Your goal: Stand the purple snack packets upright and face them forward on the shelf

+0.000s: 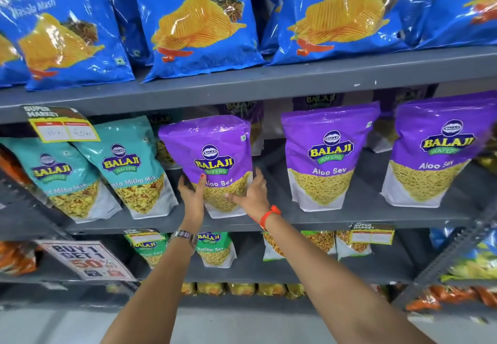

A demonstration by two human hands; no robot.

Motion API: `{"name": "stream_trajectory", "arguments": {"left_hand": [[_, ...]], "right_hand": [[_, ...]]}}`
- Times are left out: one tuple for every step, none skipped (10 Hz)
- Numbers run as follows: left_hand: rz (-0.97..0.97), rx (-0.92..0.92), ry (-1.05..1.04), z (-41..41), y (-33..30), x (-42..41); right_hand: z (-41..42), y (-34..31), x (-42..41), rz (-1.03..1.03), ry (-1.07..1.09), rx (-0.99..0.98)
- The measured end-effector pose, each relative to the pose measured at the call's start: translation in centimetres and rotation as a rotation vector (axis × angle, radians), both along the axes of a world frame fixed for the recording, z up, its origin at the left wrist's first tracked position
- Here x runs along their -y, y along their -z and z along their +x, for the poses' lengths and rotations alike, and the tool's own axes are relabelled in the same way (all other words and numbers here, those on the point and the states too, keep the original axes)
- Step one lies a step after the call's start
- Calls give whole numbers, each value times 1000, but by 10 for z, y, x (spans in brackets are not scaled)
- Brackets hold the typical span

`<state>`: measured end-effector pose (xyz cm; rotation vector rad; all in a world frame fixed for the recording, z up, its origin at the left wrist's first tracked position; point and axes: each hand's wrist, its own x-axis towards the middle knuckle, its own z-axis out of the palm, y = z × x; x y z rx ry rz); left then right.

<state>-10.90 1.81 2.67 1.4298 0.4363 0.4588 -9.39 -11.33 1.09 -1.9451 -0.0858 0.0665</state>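
Note:
Three purple Aloo Sev packets stand upright, labels forward, along the front of the grey middle shelf (363,217). The left purple packet (212,150) is gripped low on both sides: my left hand (192,195) holds its left edge with the thumb on the front, and my right hand (254,191) holds its right edge. The middle purple packet (326,152) and the right purple packet (435,152) stand free. More purple packets (320,103) show behind them, partly hidden under the upper shelf.
Two teal Khatta Mitha Mix packets (126,163) lean to the left of the held packet. Blue Masala Masti chip bags (196,23) fill the shelf above. Green packets (215,247) and a "Buy 1 Get 1" sign (88,260) sit below. A price tag (61,128) hangs at left.

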Motion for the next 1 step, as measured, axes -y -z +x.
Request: {"name": "stream_trajectory", "arguments": {"left_hand": [[227, -6, -62, -10, 0, 4]], "right_hand": [[-14, -8, 11, -99, 68, 170]]}}
